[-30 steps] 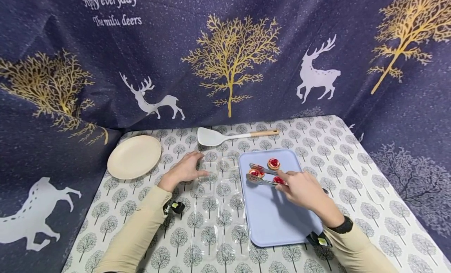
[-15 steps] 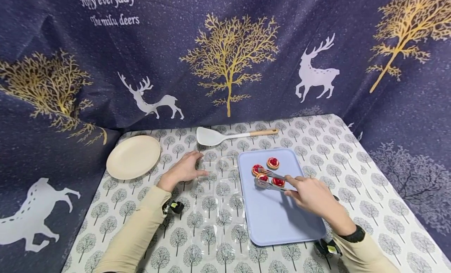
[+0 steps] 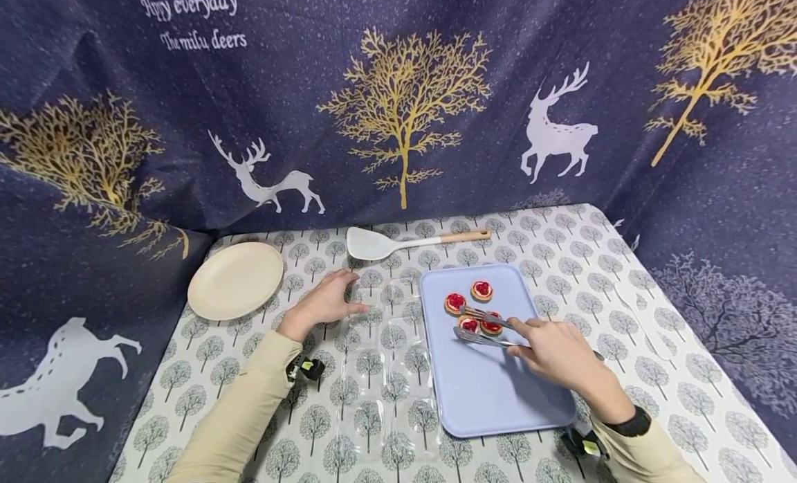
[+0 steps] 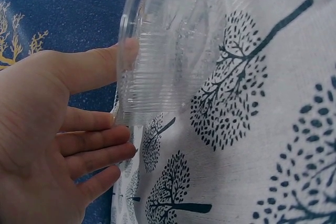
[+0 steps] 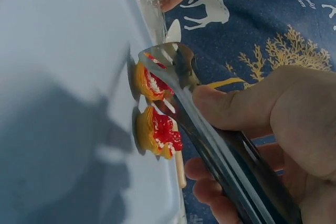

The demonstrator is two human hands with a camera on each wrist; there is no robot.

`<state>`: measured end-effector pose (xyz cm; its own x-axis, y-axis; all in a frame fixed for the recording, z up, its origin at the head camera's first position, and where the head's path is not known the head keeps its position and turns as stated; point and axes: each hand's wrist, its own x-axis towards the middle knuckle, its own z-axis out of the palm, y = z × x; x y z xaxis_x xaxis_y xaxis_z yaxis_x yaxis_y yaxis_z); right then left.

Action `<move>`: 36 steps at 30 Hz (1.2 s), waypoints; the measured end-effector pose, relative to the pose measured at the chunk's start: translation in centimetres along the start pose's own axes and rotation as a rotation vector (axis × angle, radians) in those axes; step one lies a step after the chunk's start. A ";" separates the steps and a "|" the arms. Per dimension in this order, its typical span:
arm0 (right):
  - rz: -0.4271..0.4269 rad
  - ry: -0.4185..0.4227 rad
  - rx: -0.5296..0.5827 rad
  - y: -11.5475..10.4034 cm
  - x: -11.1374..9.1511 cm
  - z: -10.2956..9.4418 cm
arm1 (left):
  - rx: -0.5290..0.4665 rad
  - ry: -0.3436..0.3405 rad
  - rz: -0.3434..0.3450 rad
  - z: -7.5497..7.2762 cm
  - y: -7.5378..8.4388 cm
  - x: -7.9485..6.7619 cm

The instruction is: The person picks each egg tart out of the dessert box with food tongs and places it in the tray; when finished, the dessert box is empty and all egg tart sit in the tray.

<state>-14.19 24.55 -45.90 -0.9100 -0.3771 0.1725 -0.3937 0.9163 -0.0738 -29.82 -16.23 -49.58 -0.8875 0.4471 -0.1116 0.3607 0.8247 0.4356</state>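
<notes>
My right hand [image 3: 554,348] grips metal tongs [image 5: 210,145]. Their two arms stand on either side of a red-topped tart [image 3: 469,325] on the light blue tray [image 3: 492,393]; whether they press on it, I cannot tell. Close by sit another tart [image 3: 491,322], a tart [image 3: 455,303] to the left and one more tart [image 3: 482,290] farther back. My left hand [image 3: 324,302] is at the far left corner of a clear plastic container [image 4: 157,72]. In the left wrist view its thumb and index finger touch the ribbed wall, fairly straight and spread.
A cream plate [image 3: 235,281] lies at the back left. Across the back of the table is a white spatula [image 3: 373,244] with a wooden handle. The clear compartments spread left of the tray, hard to make out against the tree-patterned tablecloth [image 3: 280,455].
My right hand and the tongs have moved right and nearer to me. The tart between the tongs' arms has shifted the same way, apart from its left neighbour. My left hand stays put.
</notes>
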 end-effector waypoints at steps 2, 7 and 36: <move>0.015 -0.007 0.018 0.0 0.0 -0.1 | -0.002 -0.001 0.003 0.0 0.0 0.0; 0.050 -0.017 0.055 0.1 0.0 -0.6 | -0.005 0.000 -0.004 0.1 0.0 0.0; 0.240 0.150 0.230 5.1 0.8 0.4 | -0.016 0.005 0.007 -0.1 0.2 -0.2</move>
<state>-17.01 28.84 -46.50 -0.9575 -0.1153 0.2643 -0.2056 0.9156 -0.3456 -29.62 -16.21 -49.41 -0.8866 0.4507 -0.1039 0.3620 0.8160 0.4506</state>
